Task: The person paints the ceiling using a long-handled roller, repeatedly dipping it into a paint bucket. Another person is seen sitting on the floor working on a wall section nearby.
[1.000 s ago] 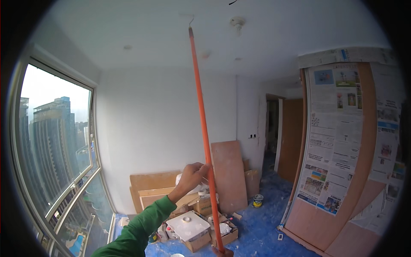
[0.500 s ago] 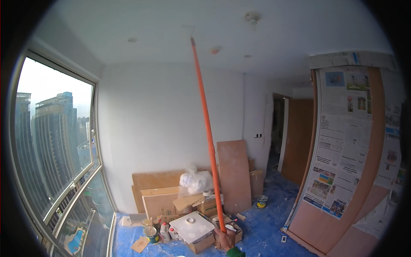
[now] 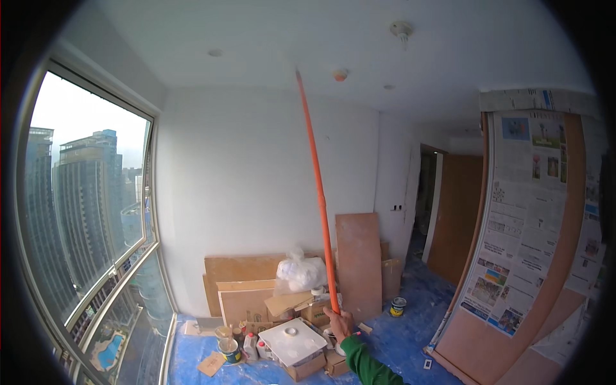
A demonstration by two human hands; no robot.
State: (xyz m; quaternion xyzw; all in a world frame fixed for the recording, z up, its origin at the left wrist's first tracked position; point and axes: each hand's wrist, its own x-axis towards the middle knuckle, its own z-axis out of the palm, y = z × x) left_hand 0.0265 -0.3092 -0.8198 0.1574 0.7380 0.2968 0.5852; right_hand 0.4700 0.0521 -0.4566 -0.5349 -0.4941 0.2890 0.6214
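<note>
My right hand (image 3: 341, 323), in a green sleeve (image 3: 369, 360), is closed round the lower part of a long orange extension pole (image 3: 321, 204). The pole slants up and slightly left, its tip close to the white ceiling (image 3: 263, 38). In the earlier picture a pale roller frame shows at that tip; now it is blurred against the ceiling. I cannot see my left hand. Just beyond my right hand, a white square board (image 3: 298, 346) lies on cardboard boxes, with a roll of tape (image 3: 290, 332) on top.
Wood panels (image 3: 358, 266) and a plastic bag (image 3: 300, 273) stand by the far wall. Paint cans (image 3: 229, 350) (image 3: 398, 307) sit on the blue floor sheet (image 3: 410, 340). A bulb holder (image 3: 402, 31) hangs from the ceiling. Windows (image 3: 90, 167) line the left; a newspaper-covered cabinet (image 3: 520, 212) stands right.
My right hand and forearm have risen further into view, and the pole has moved with them. Its top end looks fainter against the ceiling. The whole view has shifted slightly.
</note>
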